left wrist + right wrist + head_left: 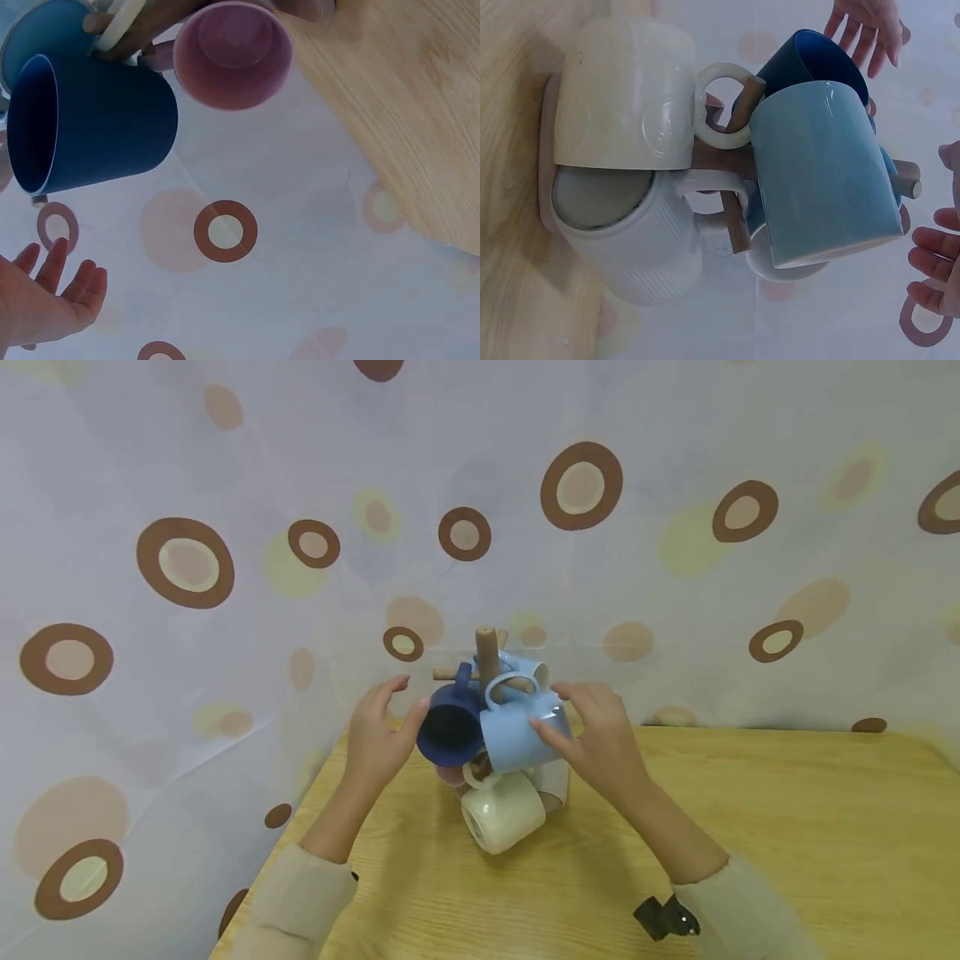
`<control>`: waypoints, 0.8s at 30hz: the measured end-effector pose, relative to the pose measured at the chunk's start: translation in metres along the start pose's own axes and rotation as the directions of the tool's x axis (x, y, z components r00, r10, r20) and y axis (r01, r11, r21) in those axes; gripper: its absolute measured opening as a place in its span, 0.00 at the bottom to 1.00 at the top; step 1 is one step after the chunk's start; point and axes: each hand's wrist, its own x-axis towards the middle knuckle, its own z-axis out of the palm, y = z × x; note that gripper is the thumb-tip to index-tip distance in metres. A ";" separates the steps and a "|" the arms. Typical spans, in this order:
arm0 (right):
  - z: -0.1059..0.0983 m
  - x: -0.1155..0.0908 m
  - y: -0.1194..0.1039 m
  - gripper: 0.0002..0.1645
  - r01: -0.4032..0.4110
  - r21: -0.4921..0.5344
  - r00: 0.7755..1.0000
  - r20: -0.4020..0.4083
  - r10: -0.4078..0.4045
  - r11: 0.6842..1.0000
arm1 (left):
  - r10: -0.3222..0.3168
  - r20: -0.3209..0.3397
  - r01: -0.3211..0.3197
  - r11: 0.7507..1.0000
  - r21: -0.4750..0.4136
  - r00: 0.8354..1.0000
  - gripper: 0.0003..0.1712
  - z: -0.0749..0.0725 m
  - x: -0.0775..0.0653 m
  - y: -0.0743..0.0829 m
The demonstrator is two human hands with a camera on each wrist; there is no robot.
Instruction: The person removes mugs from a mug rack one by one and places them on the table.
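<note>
A wooden mug tree [487, 652] carries several mugs on its pegs. On its left side hangs a navy mug [450, 731], its mouth facing the head camera. My left hand [377, 739] is just left of that mug, fingers loosely spread and holding nothing. A light blue mug [517, 739] hangs on the right by its handle. Beside it is my right hand [603, 739], with fingers apart; the right wrist view shows a gap between them and the mug. Lower down hang a cream mug [504, 814], a ribbed white mug [645, 255] and a pink mug [232, 56].
Another light blue mug [538, 672] is partly hidden behind the post. The tree stands on a wooden table [750, 827] close to a wall covering [675, 635] with brown ring patterns. A small black object [666, 917] shows by the right sleeve.
</note>
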 end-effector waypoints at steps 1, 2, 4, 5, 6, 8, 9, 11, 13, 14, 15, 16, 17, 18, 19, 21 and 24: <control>0.001 0.004 0.000 0.24 0.005 -0.014 1.000 0.003 -0.005 1.000 | 0.006 0.005 -0.006 1.000 0.008 1.000 0.24 0.001 0.003 0.001; 0.001 0.007 0.001 0.23 0.012 -0.032 1.000 0.004 -0.012 0.999 | 0.009 0.015 -0.009 1.000 0.017 1.000 0.25 0.003 0.006 0.002; 0.003 0.014 0.002 0.22 0.033 -0.064 0.999 0.000 -0.033 0.997 | 0.003 0.038 -0.004 0.999 0.036 0.999 0.25 0.005 0.012 0.005; 0.003 0.017 0.002 0.21 0.043 -0.076 0.999 -0.003 -0.044 0.996 | -0.007 0.049 0.005 0.999 0.040 0.999 0.25 0.006 0.015 0.006; 0.004 0.020 0.003 0.20 0.053 -0.087 0.999 -0.004 -0.053 0.995 | -0.017 0.060 0.015 0.999 0.045 0.998 0.25 0.006 0.018 0.007; 0.005 0.024 0.004 0.19 0.063 -0.108 0.998 -0.002 -0.063 0.992 | -0.046 0.077 0.043 0.998 0.044 0.996 0.25 0.008 0.023 0.008; 0.006 0.025 0.005 0.19 0.064 -0.117 0.998 0.002 -0.064 0.991 | -0.062 0.087 0.058 0.998 0.039 0.994 0.25 0.008 0.025 0.009; 0.008 0.027 0.006 0.18 0.055 -0.128 0.998 0.014 -0.054 0.990 | -0.085 0.113 0.082 0.996 0.031 0.990 0.24 0.011 0.031 0.010; 0.010 0.028 0.007 0.17 0.037 -0.146 0.999 0.034 -0.033 0.989 | -0.098 0.150 0.094 0.995 0.034 0.984 0.24 0.014 0.037 0.011; 0.010 0.029 0.007 0.17 0.028 -0.157 0.999 0.044 -0.021 0.987 | -0.102 0.168 0.097 0.995 0.034 0.980 0.24 0.016 0.040 0.011; 0.011 0.029 0.007 0.17 0.023 -0.168 0.998 0.054 -0.014 0.986 | -0.103 0.185 0.099 0.995 0.029 0.977 0.23 0.018 0.042 0.011; 0.011 0.030 0.007 0.16 0.019 -0.177 0.998 0.065 -0.008 0.984 | -0.104 0.199 0.102 0.995 0.021 0.974 0.23 0.019 0.045 0.011; 0.012 0.031 0.007 0.15 0.020 -0.191 0.997 0.076 -0.006 0.981 | -0.101 0.209 0.101 0.995 0.012 0.973 0.23 0.021 0.047 0.011; 0.012 0.032 0.007 0.15 0.023 -0.202 0.996 0.085 -0.006 0.979 | -0.098 0.218 0.101 0.995 -0.002 0.971 0.22 0.022 0.049 0.010; 0.013 0.033 0.006 0.15 0.029 -0.214 0.995 0.095 -0.009 0.976 | -0.100 0.219 0.106 0.994 -0.017 0.971 0.21 0.023 0.050 0.010; 0.014 0.035 0.005 0.15 0.044 -0.235 0.994 0.112 -0.018 0.971 | -0.090 0.213 0.100 0.994 -0.039 0.973 0.19 0.024 0.053 0.008; 0.016 0.038 0.003 0.15 0.057 -0.269 0.992 0.123 -0.025 0.962 | -0.065 0.204 0.077 0.996 -0.049 0.977 0.17 0.023 0.056 0.007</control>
